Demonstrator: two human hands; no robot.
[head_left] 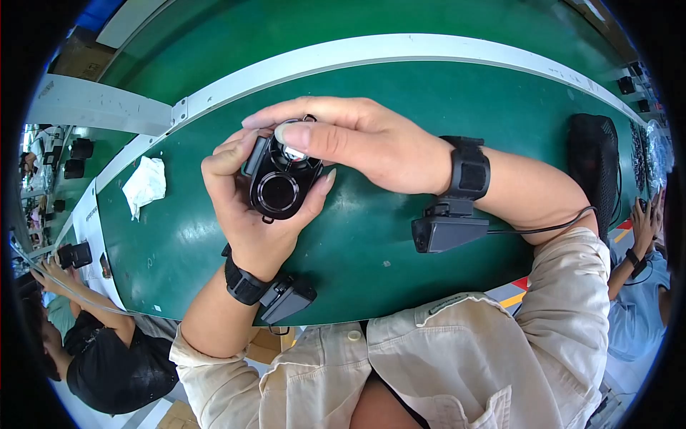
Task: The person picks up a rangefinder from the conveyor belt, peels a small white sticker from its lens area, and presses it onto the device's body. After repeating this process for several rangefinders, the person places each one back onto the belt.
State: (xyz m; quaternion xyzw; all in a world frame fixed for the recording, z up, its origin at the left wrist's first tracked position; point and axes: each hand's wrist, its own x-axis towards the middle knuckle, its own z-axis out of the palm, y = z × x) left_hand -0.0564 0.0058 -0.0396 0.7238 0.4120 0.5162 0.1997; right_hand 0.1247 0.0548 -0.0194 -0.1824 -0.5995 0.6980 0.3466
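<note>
A small black device (279,191) is between my hands, above the green table. It has an oval glossy body, a ringed round face at its lower end, a shiny silver round part (294,153) at its upper end and a small loop at each tip. My left hand (246,218) is closed round the device from below, thumb along its right side. Over its top reaches my right hand (357,139), its thumb pressed at the silver part and its fingers bent round the far side. The thumb covers some of that silver part.
On the green table (429,100), a crumpled white cloth or tissue (146,184) lies at left and a black mesh object (593,154) at right. A white rail (400,46) runs along the far edge. Other people work at both sides. A cable trails from my right wrist unit (450,229).
</note>
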